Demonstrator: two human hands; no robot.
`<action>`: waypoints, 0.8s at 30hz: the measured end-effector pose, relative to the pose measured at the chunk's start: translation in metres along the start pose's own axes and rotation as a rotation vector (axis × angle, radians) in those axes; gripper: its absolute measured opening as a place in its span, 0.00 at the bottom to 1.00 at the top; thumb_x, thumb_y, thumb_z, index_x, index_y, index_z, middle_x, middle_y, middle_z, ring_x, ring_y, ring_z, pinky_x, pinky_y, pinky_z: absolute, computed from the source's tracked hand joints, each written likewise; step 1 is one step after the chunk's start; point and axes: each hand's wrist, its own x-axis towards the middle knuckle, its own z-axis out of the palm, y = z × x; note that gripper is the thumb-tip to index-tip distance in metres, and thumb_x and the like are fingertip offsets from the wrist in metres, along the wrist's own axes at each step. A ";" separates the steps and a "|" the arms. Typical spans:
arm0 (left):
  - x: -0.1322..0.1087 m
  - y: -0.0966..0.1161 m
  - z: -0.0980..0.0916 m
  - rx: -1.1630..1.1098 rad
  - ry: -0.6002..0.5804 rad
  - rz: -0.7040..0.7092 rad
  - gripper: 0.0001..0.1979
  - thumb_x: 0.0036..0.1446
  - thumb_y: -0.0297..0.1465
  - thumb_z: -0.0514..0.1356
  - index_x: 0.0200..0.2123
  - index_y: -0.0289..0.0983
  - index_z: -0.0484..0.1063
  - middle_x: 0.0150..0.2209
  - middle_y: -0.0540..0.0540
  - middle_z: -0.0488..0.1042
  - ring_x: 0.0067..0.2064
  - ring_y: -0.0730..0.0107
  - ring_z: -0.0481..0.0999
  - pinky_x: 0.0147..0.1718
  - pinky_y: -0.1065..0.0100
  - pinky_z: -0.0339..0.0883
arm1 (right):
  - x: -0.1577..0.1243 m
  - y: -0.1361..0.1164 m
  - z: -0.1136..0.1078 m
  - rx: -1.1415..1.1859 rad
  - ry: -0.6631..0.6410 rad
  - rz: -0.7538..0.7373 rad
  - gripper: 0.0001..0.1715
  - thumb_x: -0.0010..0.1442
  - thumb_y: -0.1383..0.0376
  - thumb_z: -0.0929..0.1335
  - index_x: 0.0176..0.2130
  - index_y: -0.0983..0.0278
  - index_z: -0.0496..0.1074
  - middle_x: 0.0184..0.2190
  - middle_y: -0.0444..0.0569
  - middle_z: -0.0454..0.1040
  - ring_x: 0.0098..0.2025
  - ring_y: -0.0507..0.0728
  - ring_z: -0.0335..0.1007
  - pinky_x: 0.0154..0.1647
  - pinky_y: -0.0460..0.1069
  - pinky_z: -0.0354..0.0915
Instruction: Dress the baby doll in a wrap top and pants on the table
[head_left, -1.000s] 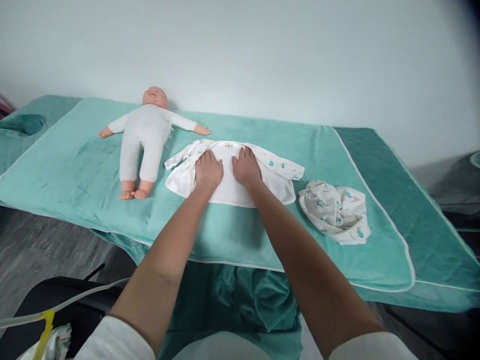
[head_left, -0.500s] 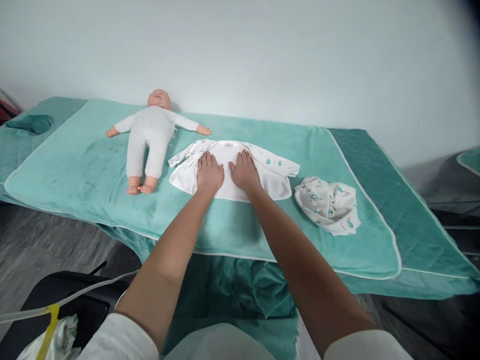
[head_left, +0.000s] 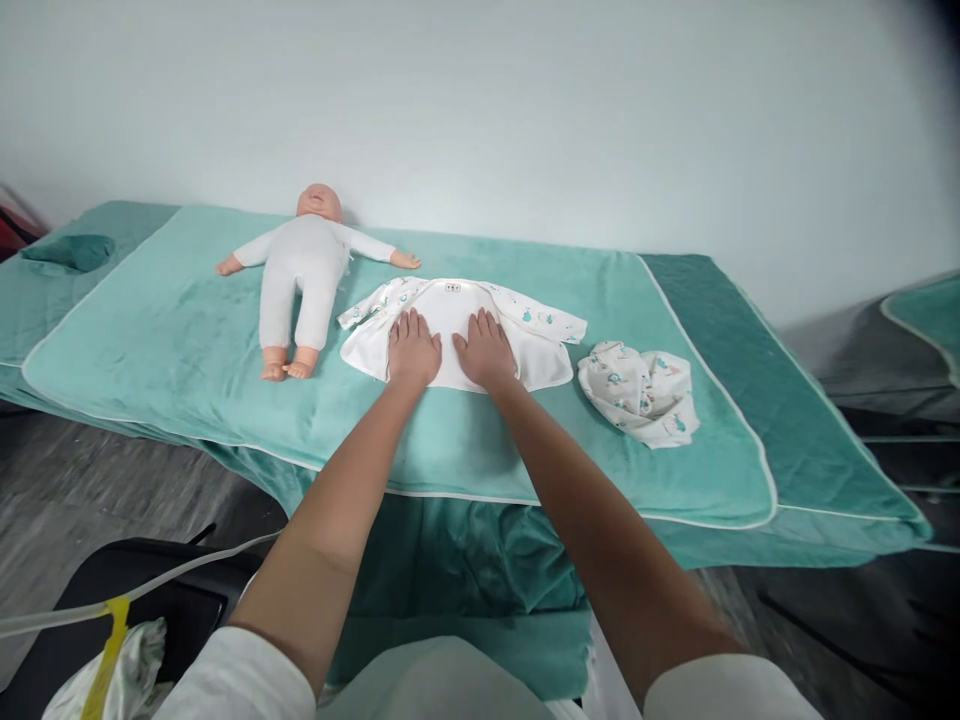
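Note:
A white baby shirt (head_left: 457,372) with patterned sleeves is spread out on the green bed cover, its inside facing up and its label at the top. My left hand (head_left: 414,350) lies flat on the shirt's left half, fingers stretched out. On the right half rests my right hand (head_left: 484,352), also flat, palm down. To the left a baby doll (head_left: 304,262) in a white body lies on its back with arms spread. Right of the shirt sits a crumpled patterned cloth garment (head_left: 641,392), touched by neither hand.
The green cover (head_left: 157,330) with white piping lies over a bed against a pale wall (head_left: 480,110). At lower left stands a black chair (head_left: 112,580) with patterned cloth on it, and a pale tube (head_left: 187,572) with a yellow strip crosses there.
My hands stay flat on the shirt, with only a slight shift downward. The view has moved a little; doll and garments keep their places on the bed.

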 end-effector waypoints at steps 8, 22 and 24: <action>-0.015 -0.009 -0.001 0.010 0.012 0.039 0.35 0.73 0.39 0.41 0.75 0.25 0.55 0.78 0.35 0.51 0.80 0.50 0.50 0.78 0.52 0.43 | -0.019 0.000 -0.005 0.008 -0.056 0.031 0.43 0.75 0.51 0.52 0.78 0.74 0.50 0.80 0.58 0.42 0.82 0.66 0.37 0.81 0.61 0.40; -0.026 -0.038 -0.011 0.030 -0.049 0.166 0.34 0.74 0.40 0.41 0.75 0.29 0.56 0.79 0.39 0.51 0.80 0.53 0.49 0.78 0.53 0.43 | -0.070 0.041 -0.010 0.069 -0.032 -0.111 0.41 0.74 0.52 0.56 0.75 0.73 0.56 0.79 0.60 0.47 0.81 0.65 0.41 0.80 0.63 0.43; -0.027 -0.040 -0.011 0.028 -0.045 0.183 0.34 0.74 0.40 0.41 0.75 0.29 0.57 0.78 0.39 0.52 0.80 0.53 0.50 0.78 0.53 0.43 | -0.076 0.055 -0.007 0.188 0.036 -0.158 0.37 0.72 0.54 0.59 0.72 0.70 0.62 0.77 0.60 0.54 0.80 0.64 0.46 0.79 0.63 0.48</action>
